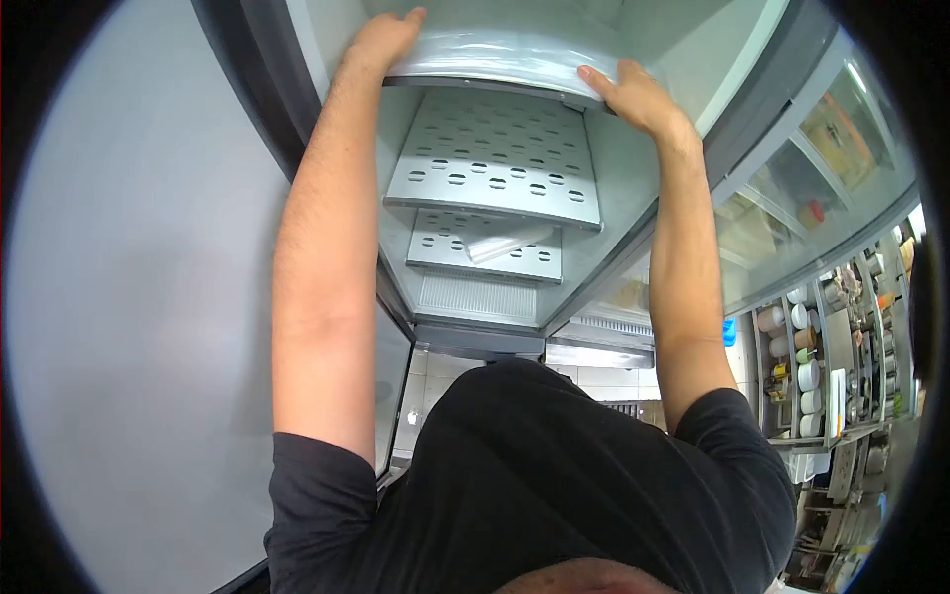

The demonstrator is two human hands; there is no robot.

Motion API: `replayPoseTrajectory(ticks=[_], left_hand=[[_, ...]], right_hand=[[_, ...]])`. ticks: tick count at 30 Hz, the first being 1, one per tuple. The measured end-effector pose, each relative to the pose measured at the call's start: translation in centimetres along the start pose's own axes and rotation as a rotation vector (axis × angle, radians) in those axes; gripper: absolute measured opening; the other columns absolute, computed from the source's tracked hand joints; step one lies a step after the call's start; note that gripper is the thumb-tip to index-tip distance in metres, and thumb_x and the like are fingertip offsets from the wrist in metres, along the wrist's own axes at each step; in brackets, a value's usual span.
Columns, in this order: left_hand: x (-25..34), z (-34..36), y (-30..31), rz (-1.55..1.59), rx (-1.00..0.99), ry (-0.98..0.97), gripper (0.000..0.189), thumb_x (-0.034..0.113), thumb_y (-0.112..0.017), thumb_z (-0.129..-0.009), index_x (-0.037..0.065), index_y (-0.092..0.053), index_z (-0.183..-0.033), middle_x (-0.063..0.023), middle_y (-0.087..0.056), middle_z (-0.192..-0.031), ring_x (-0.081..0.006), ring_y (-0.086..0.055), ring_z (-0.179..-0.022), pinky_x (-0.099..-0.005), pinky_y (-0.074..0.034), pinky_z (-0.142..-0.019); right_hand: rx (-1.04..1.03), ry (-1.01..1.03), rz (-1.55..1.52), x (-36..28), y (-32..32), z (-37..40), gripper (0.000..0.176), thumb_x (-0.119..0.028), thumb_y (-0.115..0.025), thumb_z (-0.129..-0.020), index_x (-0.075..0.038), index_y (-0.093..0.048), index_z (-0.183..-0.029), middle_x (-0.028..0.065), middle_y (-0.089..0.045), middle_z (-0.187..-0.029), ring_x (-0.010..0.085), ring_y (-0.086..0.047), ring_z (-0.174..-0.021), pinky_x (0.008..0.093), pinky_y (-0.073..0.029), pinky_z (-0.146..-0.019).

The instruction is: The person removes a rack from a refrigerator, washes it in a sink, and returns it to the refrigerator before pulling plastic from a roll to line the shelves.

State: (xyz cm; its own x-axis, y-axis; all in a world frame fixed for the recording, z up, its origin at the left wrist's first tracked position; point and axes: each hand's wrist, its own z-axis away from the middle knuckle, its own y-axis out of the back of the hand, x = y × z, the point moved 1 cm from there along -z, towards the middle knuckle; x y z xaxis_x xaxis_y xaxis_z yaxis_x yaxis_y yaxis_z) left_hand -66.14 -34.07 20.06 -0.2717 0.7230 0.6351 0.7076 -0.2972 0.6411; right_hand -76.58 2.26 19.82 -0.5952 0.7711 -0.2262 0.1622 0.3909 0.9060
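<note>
Clear plastic film (485,54) covers the top shelf in view inside an upright fridge cabinet, wrinkled along its front edge. My left hand (389,40) rests at the film's left side, fingers stretched forward. On the right, my right hand (638,96) touches the film near the front corner, thumb and forefinger apart. The other fingers of both hands are partly hidden. Below hang a white slotted shelf (495,148) and a lower slotted shelf (435,243). A folded piece of clear plastic (500,241) lies on the lower one.
A large grey door (139,297) stands open at my left. To the right is a glass door (792,188) with things behind it. Farther right, a storage rack (807,371) holds several white containers. Pale floor tiles (435,381) show below the cabinet.
</note>
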Motion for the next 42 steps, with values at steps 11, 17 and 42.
replayPoseTrajectory(ticks=[11,17,42], left_hand=[[4.6,8.7,2.2,0.355,0.422,-0.385,0.044,0.035,-0.058,-0.099,-0.002,-0.069,-0.119,-0.0226,-0.068,-0.122,-0.0376,-0.064,-0.115,-0.0464,-0.048,-0.1],[1.1,27.8,-2.8,0.522,0.521,-0.52,0.015,0.004,-0.063,-0.096,-0.002,-0.066,-0.109,-0.0093,-0.068,-0.098,-0.0153,-0.064,-0.084,-0.0281,-0.051,-0.077],[-14.6,58.5,-14.9,1.231,0.033,0.981,0.068,0.046,-0.054,-0.104,0.002,-0.037,-0.152,-0.0199,-0.051,-0.145,-0.0255,-0.055,-0.127,-0.0372,-0.045,-0.104]], right_hand=[[0.739,0.642,-0.558,-2.5,0.3,9.3,0.017,-0.013,-0.071,-0.088,0.001,-0.068,-0.098,0.0153,-0.072,-0.097,0.0273,-0.069,-0.083,0.0351,-0.055,-0.076],[-0.164,0.632,-0.565,-1.5,-20.9,20.7,0.022,-0.008,-0.064,-0.087,-0.002,-0.066,-0.108,0.0153,-0.07,-0.111,0.0337,-0.067,-0.102,0.0417,-0.053,-0.09],[-1.163,0.334,-1.039,-7.3,-32.7,24.9,0.062,-0.027,-0.07,-0.08,0.004,-0.048,-0.128,0.0205,-0.058,-0.121,0.0284,-0.058,-0.114,0.038,-0.048,-0.097]])
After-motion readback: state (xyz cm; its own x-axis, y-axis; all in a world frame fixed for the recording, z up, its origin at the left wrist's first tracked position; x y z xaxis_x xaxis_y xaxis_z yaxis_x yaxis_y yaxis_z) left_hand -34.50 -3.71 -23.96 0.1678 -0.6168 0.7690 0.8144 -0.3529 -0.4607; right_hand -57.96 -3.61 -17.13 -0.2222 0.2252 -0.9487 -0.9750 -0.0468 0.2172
